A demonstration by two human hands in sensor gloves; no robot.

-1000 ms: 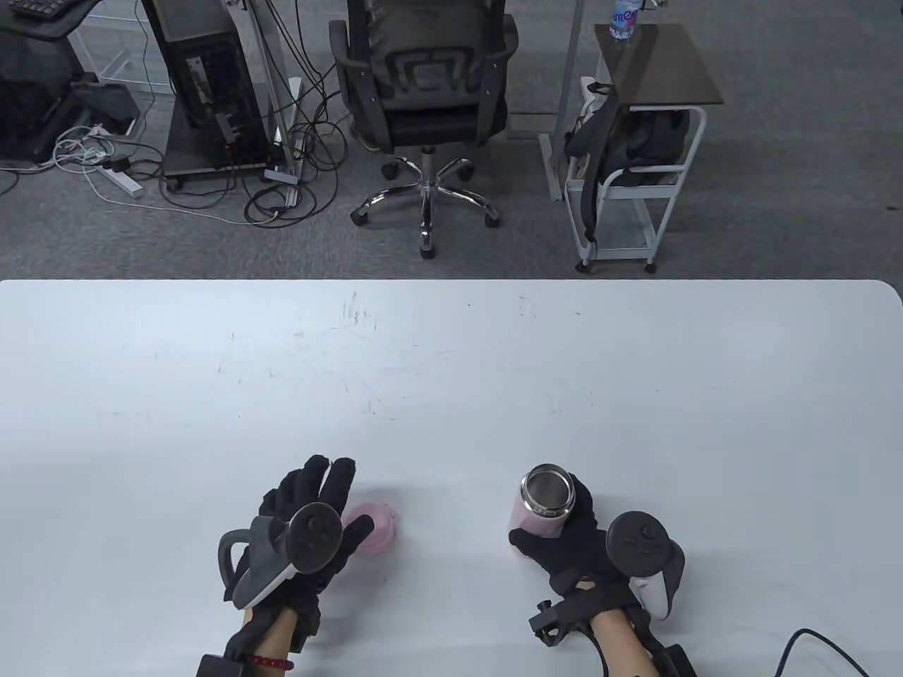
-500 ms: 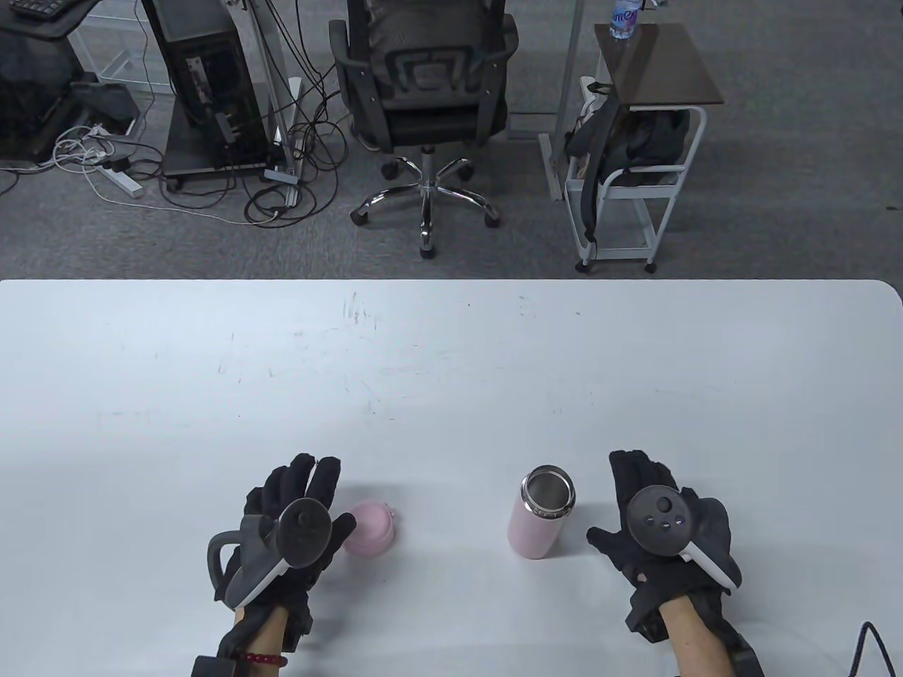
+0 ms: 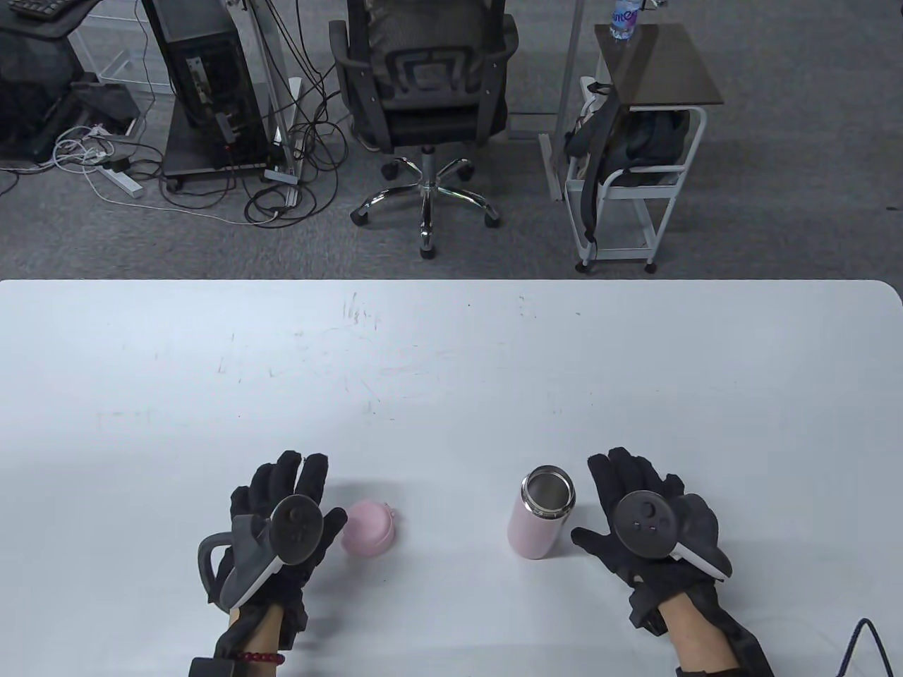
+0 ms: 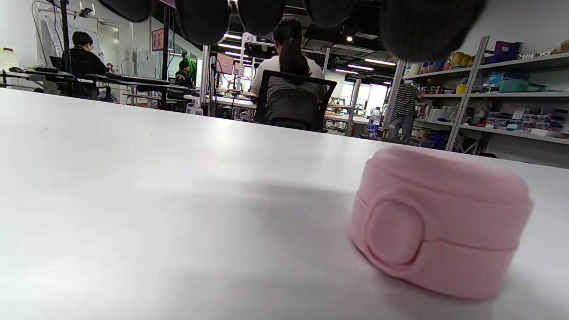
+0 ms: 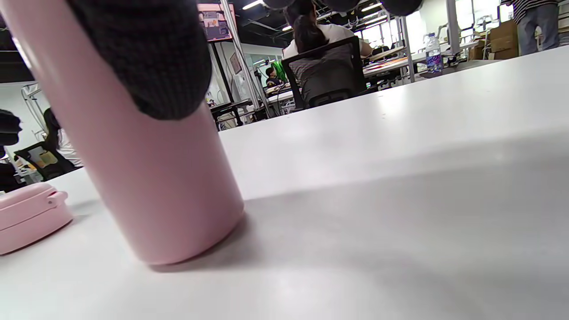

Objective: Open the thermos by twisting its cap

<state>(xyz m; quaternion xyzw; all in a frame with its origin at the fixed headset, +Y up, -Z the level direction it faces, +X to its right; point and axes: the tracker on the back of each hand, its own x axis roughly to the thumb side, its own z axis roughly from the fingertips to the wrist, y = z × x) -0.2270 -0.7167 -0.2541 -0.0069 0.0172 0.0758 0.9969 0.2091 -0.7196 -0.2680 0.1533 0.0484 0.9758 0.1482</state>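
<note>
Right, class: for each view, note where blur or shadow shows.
Table view: sharp, with a soft shadow beside the cap. Left wrist view: fingertips blurred along the top edge. Right wrist view: thermos close and soft, casting a shadow on the table.

Past the white table [image 3: 451,367] a black office chair [image 3: 422,92] stands at twelve o'clock, a computer tower [image 3: 204,84] at eleven, a white cart [image 3: 635,183] at one

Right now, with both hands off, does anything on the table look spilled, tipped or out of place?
Nothing stands out. The pink thermos stands upright with its steel mouth open, and the pink cap rests flat on the white table to its left. No liquid shows. The left hand and right hand are open beside them.
</note>
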